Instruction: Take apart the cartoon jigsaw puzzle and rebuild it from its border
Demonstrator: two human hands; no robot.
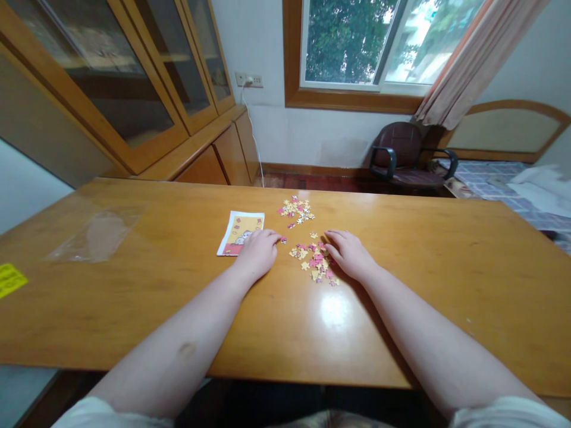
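Note:
Small yellow, pink and white puzzle pieces lie in two loose heaps on the wooden table: a near heap and a far heap. My left hand rests palm down with fingers stretched out, its tips touching a single piece beside a printed picture card. My right hand lies flat on the right edge of the near heap, fingers spread over the pieces. Neither hand grips anything that I can see.
A clear plastic bag lies at the table's left, a yellow label at its left edge. Wooden glass-door cabinets stand at the left. A dark armchair sits under the window, a bed at right.

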